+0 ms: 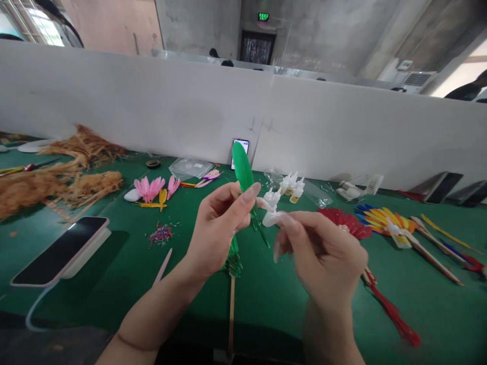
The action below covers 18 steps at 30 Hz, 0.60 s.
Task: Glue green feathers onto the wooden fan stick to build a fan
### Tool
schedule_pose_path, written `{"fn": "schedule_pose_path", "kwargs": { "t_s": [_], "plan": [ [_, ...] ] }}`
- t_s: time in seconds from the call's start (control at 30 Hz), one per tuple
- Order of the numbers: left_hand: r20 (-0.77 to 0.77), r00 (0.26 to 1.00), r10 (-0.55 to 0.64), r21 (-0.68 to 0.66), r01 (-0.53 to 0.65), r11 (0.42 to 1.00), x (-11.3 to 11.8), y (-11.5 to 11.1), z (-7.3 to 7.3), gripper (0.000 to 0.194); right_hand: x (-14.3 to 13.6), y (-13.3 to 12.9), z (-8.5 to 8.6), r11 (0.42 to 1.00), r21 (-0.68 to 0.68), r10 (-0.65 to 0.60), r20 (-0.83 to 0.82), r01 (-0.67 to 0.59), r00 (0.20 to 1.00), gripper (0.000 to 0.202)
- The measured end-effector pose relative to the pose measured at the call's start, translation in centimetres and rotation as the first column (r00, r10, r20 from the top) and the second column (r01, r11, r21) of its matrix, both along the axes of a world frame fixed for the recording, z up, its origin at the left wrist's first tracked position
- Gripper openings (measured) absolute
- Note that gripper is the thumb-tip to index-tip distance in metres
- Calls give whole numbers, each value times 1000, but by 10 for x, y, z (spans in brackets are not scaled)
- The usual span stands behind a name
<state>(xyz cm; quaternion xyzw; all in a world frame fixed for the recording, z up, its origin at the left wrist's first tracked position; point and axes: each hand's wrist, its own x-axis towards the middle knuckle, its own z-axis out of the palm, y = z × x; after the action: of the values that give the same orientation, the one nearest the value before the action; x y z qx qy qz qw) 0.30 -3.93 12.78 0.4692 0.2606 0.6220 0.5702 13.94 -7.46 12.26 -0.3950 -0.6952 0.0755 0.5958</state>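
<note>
Only text I can read is EXIT on the green sign (263,16). Left hand (216,230) is pinching a green feather (243,165) between thumb and fingers, up above the green table (133,304), overlapping a propped phone (246,146). Right hand (323,253) has its fingertips bunched by a whitish blur (271,219); can't tell if it's gripped. White-capped bottles (297,192) show yellow low down, label or contents unclear.
</note>
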Motion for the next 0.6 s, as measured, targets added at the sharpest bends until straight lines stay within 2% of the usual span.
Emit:
{"fn": "schedule_pose_path", "kwargs": {
  "t_s": [0.1, 0.27, 0.47, 0.6],
  "plan": [
    [-52, 997, 56, 51, -53, 997, 2, -2, -3, 35, -5, 0, -1, 999, -32, 8, 29, -7, 1000, 9],
    [-130, 985, 117, 80, -107, 991, 4, -3, -6, 33, -9, 0, -3, 997, -57, -47, 119, 54, 992, 9],
    [-161, 986, 48, 81, -36, 996, 2, 1, -6, 32, -7, 4, -3, 995, 81, -75, 217, 59, 973, 12],
    [-111, 994, 4, 63, 3, 998, 3, 0, -5, 35, -10, 5, -5, 992, 90, -107, 208, 90, 972, 12]
  ]
}}
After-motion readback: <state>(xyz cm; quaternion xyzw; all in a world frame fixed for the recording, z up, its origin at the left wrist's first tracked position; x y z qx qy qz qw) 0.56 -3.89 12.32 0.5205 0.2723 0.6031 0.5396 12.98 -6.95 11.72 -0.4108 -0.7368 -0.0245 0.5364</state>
